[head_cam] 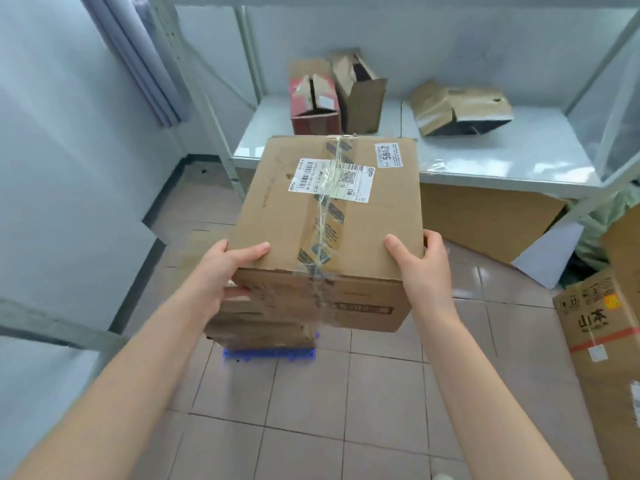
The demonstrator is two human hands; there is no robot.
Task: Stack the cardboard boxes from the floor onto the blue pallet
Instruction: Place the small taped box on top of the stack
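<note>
Taped cardboard box (329, 216), shipping labels on top, sits level atop stacked boxes (259, 323). The stack rests on the blue pallet (270, 354) on the floor.

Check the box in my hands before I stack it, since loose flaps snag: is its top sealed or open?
Sealed. The box has its top flaps flat and closed, with clear tape running along the centre seam and over the shipping label.

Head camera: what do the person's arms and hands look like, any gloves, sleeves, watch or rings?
Both arms are bare from the frame's lower edge to the fingertips; no sleeve shows. The left hand and right hand wear no gloves. No watch, bracelet or strap shows on either wrist, and no ring on the fingers in view. Some fingers are hidden, so those cannot be checked. The nails look short and unpainted.
</note>
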